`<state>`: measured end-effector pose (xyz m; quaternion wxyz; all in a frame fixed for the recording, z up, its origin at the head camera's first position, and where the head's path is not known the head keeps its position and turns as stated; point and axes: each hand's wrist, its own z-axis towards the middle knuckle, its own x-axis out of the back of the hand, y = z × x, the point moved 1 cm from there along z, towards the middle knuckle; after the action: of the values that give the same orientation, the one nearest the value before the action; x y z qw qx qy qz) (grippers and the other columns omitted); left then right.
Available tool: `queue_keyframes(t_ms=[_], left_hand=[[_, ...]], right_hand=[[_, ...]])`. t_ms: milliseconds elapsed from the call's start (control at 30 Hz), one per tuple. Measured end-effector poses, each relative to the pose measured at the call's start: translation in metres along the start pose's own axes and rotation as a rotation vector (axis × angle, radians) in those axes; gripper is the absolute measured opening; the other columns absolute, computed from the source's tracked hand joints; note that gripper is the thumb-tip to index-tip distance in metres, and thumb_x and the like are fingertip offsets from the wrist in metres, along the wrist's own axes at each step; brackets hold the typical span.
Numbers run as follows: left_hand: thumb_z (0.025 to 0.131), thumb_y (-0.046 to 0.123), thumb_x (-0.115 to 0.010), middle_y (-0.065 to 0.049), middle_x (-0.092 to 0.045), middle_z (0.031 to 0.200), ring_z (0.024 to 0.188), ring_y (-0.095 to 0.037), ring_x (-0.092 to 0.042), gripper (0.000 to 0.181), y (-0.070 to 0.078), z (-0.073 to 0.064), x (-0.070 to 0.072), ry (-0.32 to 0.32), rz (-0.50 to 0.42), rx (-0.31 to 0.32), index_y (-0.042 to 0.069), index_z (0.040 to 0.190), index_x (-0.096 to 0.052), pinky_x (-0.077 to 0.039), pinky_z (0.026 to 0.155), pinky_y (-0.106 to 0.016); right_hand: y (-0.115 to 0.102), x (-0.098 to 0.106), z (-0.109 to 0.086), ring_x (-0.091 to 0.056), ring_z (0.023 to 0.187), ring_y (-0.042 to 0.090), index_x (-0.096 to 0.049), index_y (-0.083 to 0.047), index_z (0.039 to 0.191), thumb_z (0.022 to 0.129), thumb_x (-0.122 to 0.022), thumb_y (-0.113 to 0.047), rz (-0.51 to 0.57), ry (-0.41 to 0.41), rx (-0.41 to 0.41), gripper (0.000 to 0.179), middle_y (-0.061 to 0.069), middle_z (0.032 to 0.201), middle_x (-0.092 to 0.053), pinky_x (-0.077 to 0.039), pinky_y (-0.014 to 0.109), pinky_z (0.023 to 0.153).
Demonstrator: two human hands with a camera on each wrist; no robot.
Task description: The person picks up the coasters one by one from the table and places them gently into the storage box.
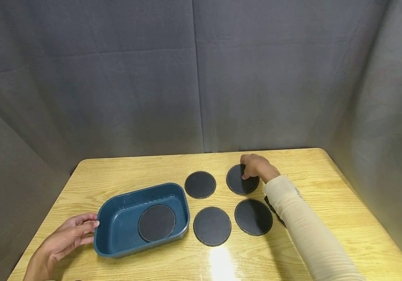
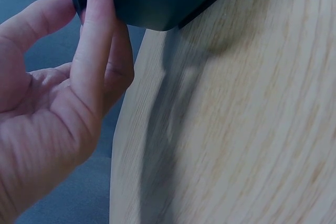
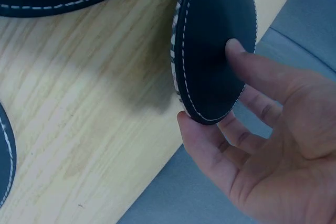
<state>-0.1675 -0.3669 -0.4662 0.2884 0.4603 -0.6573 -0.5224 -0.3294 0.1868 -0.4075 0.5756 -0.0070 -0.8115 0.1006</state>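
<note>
My left hand (image 1: 69, 236) pinches the left end of a blue rectangular tub (image 1: 184, 230). In the left wrist view, its fingers (image 2: 100, 35) lie against the tub wall (image 2: 152, 3). Inside the tub lies a round black coaster (image 1: 157, 223) with stitched edging. At the far side of the table, my right hand (image 1: 257, 166) holds another black coaster (image 1: 236, 180). The right wrist view has this coaster (image 3: 210, 61) tilted, with the thumb on its face and the fingers at its edge and behind it.
Between tub and right arm, more round coasters lie flat: one at the back (image 1: 200, 184), one in front (image 1: 212, 226) and one near the sleeve (image 1: 253, 217). A dark edge (image 1: 274, 210) shows beneath the right forearm. Grey curtains (image 1: 123, 97) surround the wooden table (image 1: 134, 168).
</note>
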Motion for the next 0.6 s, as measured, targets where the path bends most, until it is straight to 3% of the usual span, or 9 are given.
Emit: queue_keyframes(t_ms=[300, 600], left_hand=[[0.103, 0.004, -0.048, 0.001, -0.062, 0.106, 0.097, -0.012, -0.067, 0.015, 0.001, -0.001, -0.002, -0.003, -0.005, -0.005, 0.011, 0.114, -0.053, -0.059, 0.088, -0.036], [0.102, 0.004, -0.048, 0.001, -0.062, 0.106, 0.097, -0.012, -0.067, 0.014, 0.002, 0.001, -0.002, 0.005, -0.001, -0.006, 0.010, 0.114, -0.052, -0.060, 0.087, -0.036]], right_hand=[[-0.007, 0.011, -0.006, -0.060, 0.097, 0.030, -0.060, -0.009, 0.125, 0.088, -0.075, -0.012, -0.001, 0.009, 0.033, 0.040, 0.018, 0.124, -0.062, -0.053, 0.042, 0.077], [-0.013, 0.018, -0.009, -0.064, 0.075, 0.025, -0.059, -0.010, 0.128, 0.090, -0.073, -0.010, 0.055, -0.009, 0.038, 0.041, 0.023, 0.127, -0.058, -0.054, 0.028, 0.054]])
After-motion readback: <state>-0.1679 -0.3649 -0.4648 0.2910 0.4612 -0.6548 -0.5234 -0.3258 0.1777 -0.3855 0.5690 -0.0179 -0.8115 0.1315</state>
